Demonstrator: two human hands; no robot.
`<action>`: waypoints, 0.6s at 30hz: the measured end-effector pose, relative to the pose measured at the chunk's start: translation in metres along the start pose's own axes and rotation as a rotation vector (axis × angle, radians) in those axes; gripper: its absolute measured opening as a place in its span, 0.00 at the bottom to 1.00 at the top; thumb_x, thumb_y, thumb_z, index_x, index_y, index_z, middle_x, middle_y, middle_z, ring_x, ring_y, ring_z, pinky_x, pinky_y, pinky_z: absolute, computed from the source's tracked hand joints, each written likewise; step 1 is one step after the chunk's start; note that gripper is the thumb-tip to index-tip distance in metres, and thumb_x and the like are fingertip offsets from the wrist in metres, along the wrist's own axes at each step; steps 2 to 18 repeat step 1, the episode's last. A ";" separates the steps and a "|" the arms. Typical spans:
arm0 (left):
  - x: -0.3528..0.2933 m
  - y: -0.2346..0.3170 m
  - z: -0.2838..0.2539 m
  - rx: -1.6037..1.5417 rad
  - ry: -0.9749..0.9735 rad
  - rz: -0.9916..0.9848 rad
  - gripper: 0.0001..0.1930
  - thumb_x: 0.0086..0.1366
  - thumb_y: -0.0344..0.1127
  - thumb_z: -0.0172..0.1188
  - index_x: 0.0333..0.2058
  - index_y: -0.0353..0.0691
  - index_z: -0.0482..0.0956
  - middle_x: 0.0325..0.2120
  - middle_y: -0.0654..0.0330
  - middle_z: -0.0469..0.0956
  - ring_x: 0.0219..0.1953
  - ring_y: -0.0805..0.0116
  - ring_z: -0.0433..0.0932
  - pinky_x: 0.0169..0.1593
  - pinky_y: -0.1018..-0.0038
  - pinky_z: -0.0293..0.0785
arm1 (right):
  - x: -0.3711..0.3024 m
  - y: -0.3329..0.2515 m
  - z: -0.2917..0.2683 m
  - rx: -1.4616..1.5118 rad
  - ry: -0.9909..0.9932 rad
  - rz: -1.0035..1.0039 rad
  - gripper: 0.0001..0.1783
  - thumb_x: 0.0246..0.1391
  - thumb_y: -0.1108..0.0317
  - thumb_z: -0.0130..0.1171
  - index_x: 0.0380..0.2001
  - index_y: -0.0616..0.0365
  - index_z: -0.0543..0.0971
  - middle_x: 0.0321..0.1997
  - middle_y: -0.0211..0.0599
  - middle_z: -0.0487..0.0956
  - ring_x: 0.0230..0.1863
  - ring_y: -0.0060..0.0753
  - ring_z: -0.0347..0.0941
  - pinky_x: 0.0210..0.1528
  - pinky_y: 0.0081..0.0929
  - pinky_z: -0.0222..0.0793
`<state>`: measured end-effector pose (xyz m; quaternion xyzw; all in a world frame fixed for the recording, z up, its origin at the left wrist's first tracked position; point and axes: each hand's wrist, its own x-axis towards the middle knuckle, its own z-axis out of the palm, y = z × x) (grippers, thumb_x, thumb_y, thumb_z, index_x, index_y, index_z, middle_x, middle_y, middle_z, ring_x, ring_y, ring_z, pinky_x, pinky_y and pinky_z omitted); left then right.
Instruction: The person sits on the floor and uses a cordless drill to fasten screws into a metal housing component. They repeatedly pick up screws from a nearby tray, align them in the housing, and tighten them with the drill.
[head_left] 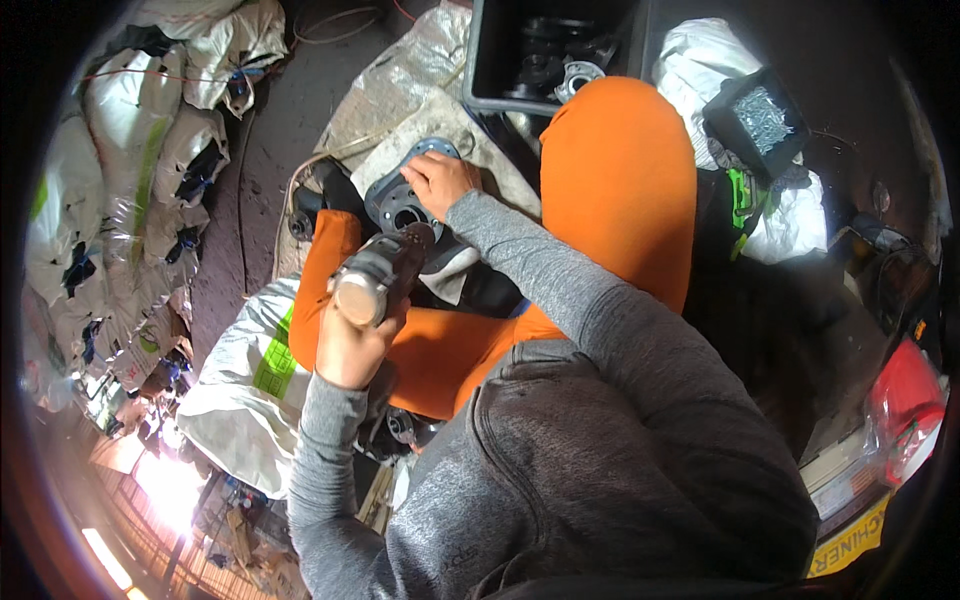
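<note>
My left hand (352, 348) is wrapped around the grip of a dark cordless drill (385, 268), whose front end points up and right toward a metal part. That part is a blue-grey flanged housing (385, 196) with a round opening and small holes along its rim. It lies on a pale sheet (478, 150) between my legs. Over the housing is my right hand (442, 184), its fingers bent and pressed together against the upper part. Anything pinched in those fingertips is hidden.
A dark bin (490, 104) with black and silver parts stands ahead. At the right, a small black tub (760, 125) holds many screws beside a white sack (700, 60). Stuffed white sacks (130, 150) line the left side, and another sack (245, 390) lies by my left knee.
</note>
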<state>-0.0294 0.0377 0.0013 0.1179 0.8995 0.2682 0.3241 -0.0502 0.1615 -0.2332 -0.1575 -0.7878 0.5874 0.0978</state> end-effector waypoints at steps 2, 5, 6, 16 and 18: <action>-0.009 0.001 0.001 0.020 0.058 0.135 0.25 0.52 0.29 0.65 0.51 0.38 0.72 0.44 0.54 0.78 0.47 0.60 0.77 0.53 0.71 0.70 | -0.001 0.002 0.001 -0.004 0.032 -0.039 0.11 0.53 0.58 0.60 0.30 0.55 0.80 0.29 0.45 0.77 0.33 0.48 0.75 0.35 0.39 0.71; -0.009 0.001 0.001 0.020 0.058 0.135 0.25 0.52 0.29 0.65 0.51 0.38 0.72 0.44 0.54 0.78 0.47 0.60 0.77 0.53 0.71 0.70 | -0.001 0.002 0.001 -0.004 0.032 -0.039 0.11 0.53 0.58 0.60 0.30 0.55 0.80 0.29 0.45 0.77 0.33 0.48 0.75 0.35 0.39 0.71; -0.009 0.001 0.001 0.020 0.058 0.135 0.25 0.52 0.29 0.65 0.51 0.38 0.72 0.44 0.54 0.78 0.47 0.60 0.77 0.53 0.71 0.70 | -0.001 0.002 0.001 -0.004 0.032 -0.039 0.11 0.53 0.58 0.60 0.30 0.55 0.80 0.29 0.45 0.77 0.33 0.48 0.75 0.35 0.39 0.71; -0.009 0.001 0.001 0.020 0.058 0.135 0.25 0.52 0.29 0.65 0.51 0.38 0.72 0.44 0.54 0.78 0.47 0.60 0.77 0.53 0.71 0.70 | -0.001 0.002 0.001 -0.004 0.032 -0.039 0.11 0.53 0.58 0.60 0.30 0.55 0.80 0.29 0.45 0.77 0.33 0.48 0.75 0.35 0.39 0.71; -0.009 0.001 0.001 0.020 0.058 0.135 0.25 0.52 0.29 0.65 0.51 0.38 0.72 0.44 0.54 0.78 0.47 0.60 0.77 0.53 0.71 0.70 | -0.001 0.002 0.001 -0.004 0.032 -0.039 0.11 0.53 0.58 0.60 0.30 0.55 0.80 0.29 0.45 0.77 0.33 0.48 0.75 0.35 0.39 0.71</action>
